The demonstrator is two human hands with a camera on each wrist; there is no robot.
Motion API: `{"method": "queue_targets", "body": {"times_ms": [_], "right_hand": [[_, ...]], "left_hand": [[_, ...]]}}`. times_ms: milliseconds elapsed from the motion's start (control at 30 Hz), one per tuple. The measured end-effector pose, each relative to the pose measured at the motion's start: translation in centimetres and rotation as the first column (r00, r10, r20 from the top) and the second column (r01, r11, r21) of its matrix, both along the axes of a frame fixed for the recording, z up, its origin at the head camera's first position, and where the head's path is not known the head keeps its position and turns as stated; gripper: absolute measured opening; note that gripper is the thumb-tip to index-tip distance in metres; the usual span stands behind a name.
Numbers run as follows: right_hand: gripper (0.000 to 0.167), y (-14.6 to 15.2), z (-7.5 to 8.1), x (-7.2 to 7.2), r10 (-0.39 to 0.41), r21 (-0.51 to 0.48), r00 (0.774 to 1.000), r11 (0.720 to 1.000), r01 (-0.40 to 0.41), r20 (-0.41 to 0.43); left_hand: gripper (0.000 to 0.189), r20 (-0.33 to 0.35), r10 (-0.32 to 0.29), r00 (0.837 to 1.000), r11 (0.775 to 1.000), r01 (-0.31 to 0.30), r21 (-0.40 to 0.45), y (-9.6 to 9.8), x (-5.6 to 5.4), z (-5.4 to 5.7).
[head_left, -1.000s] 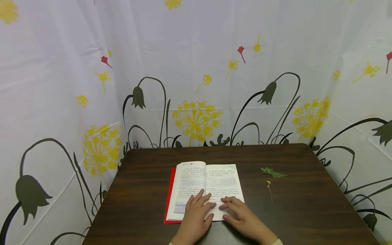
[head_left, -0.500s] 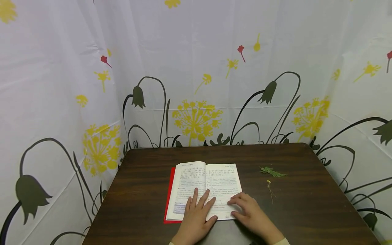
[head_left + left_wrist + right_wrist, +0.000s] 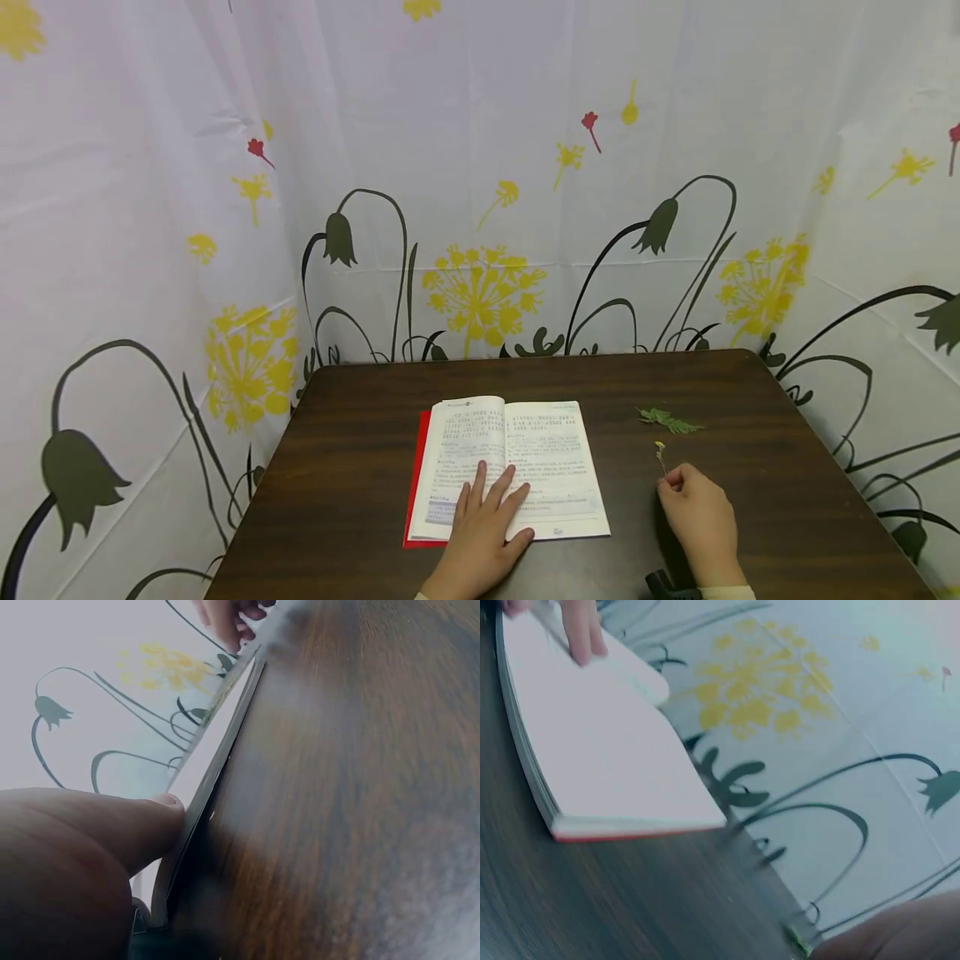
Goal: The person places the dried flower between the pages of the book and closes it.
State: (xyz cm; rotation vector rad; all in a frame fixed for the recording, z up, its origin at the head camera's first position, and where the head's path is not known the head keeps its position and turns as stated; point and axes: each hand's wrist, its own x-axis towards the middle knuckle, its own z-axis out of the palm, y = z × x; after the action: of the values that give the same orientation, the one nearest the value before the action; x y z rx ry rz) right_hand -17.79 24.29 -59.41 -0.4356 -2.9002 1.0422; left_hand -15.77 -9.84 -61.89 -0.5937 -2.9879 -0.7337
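An open book (image 3: 555, 467) with printed pages and a red cover lies on the table. On its lower pages rests my left hand (image 3: 483, 533), fingers spread; in the left wrist view the thumb (image 3: 142, 825) lies along the book's near edge. To the right of the book, my right hand (image 3: 701, 512) pinches the thin stem of a small yellow flower (image 3: 660, 450) between thumb and index finger. The bloom shows just beyond the fingertips, and the lower stem is hidden by the hand. A green fern leaf (image 3: 670, 422) lies slightly farther back, touched by neither hand.
The dark wooden table (image 3: 360, 450) has its far edge close to a white curtain (image 3: 480, 125) printed with flowers. A black band (image 3: 667, 586) is around the right wrist.
My right hand has left the book's right page and moved right to the yellow flower, whose stem it now pinches. The left hand has flattened with fingers spread, staying on the book.
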Motion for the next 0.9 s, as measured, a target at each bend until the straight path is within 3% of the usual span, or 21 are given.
{"method": "queue_targets", "body": {"times_ms": [100, 233, 500, 733, 900], "right_hand": [[0.021, 0.7, 0.1, 0.2, -0.032, 0.024, 0.998, 0.999, 0.031, 0.054], [0.023, 0.8, -0.3, -0.1, -0.032, 0.057, 0.997, 0.998, 0.028, 0.063], [0.018, 0.2, -0.5, -0.3, -0.064, 0.113, 0.997, 0.992, 0.059, 0.039], [0.015, -0.1, -0.9, -0.3, -0.048, 0.088, 0.998, 0.995, 0.044, 0.047], [0.016, -0.1, -1.4, -0.4, -0.046, 0.084, 0.999, 0.995, 0.048, -0.030]], "left_hand": [[0.060, 0.002, 0.001, 1.000, 1.000, -0.001, 0.006, 0.0, 0.1, 0.1], [0.061, -0.013, 0.004, 1.000, 1.000, -0.004, -0.004, 0.0, 0.0, 0.1], [0.061, -0.004, -0.007, 1.000, 1.000, 0.007, -0.015, 0.0, -0.3, 0.2], [0.061, 0.005, 0.001, 1.000, 1.000, -0.001, -0.005, -0.1, 0.0, 0.1], [0.061, 0.005, 0.000, 1.000, 1.000, 0.000, 0.009, 0.0, 0.1, -0.1]]}}
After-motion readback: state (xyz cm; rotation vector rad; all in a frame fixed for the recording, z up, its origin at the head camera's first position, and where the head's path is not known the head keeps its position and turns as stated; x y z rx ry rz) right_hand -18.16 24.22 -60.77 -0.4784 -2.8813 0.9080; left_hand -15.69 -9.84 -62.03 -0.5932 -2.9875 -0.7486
